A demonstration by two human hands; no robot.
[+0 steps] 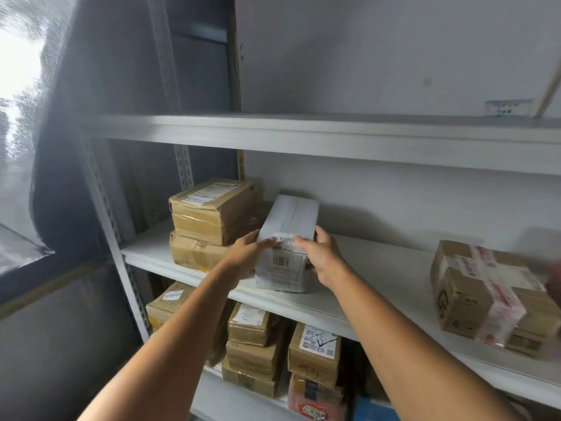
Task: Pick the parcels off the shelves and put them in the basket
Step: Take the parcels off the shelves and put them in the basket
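Observation:
A white parcel (288, 226) with a barcode label on its near end lies on the middle shelf (379, 287), its front end slightly past the edge. My left hand (247, 253) grips its left side and my right hand (323, 256) grips its right side, with fingertips of both on the top front edge. Two brown parcels (209, 220) are stacked just left of it. No basket is in view.
A brown box wrapped in pink tape (488, 296) sits on the same shelf at the right. The lower shelf holds several brown parcels (255, 344), one with handwritten numbers on its label (315, 350). The top shelf (334, 132) carries a small label at far right. A window is at left.

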